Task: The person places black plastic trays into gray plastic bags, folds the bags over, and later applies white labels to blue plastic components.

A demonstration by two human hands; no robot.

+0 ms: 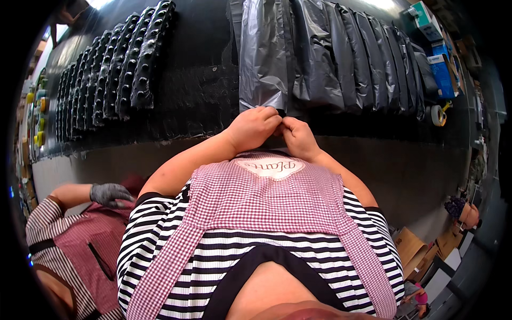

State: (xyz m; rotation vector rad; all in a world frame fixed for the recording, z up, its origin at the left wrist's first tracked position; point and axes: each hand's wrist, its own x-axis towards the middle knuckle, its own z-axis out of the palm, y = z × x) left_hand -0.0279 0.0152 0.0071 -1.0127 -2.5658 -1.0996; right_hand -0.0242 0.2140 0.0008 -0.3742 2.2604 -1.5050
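Observation:
A shiny grey plastic bag (265, 58), long and narrow, lies on the black table with its near end at the front edge. My left hand (255, 127) is closed on that near end, its fingers bunched at the plastic. Close against it, my right hand (300, 136) pinches the same end, thumb and fingers pressed together. The fingertips of both hands meet there, and the exact grip is partly hidden. Right of this bag, several similar grey plastic bags (320, 64) lie overlapping in a row.
Several black strips with round holes (144, 69) are lined up on the table's left. Tape rolls (438, 115) and blue boxes (441, 74) stand at the right end. A co-worker's gloved hand (111, 195) is at lower left. Cardboard boxes (410, 248) are at lower right.

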